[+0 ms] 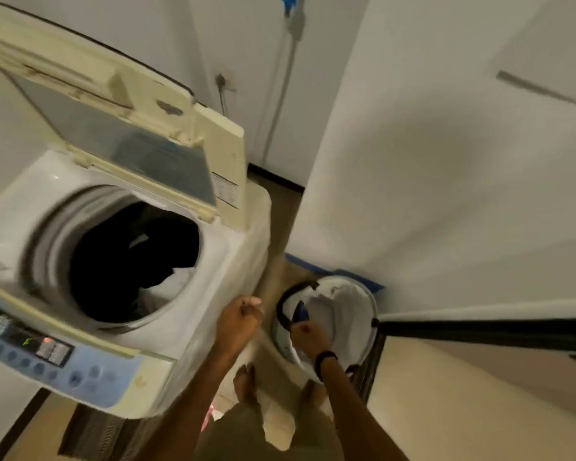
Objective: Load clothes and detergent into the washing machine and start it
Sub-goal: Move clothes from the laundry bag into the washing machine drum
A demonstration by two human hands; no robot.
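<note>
The white top-loading washing machine (pixel 233 261) stands at the left with its lid (pixel 113 134) up. Dark clothes (pixel 130 261) and a bit of white cloth fill the drum. The control panel (pixel 47 354) runs along the front edge with a small light on. A round white laundry basket (pixel 370 304) with a black handle (pixel 288 296) sits on the floor to the machine's right. My left hand (pixel 240 321) is a closed fist with nothing in it beside the machine's front right corner. My right hand (pixel 310 337) is inside the basket, closed on a blue and white garment (pixel 326 311).
A white wall (pixel 446 161) stands close on the right, with blue tape (pixel 313 267) at its foot. A black bar (pixel 479 331) runs from the basket to the right. My bare feet (pixel 245 384) are on the narrow strip of floor between machine and basket.
</note>
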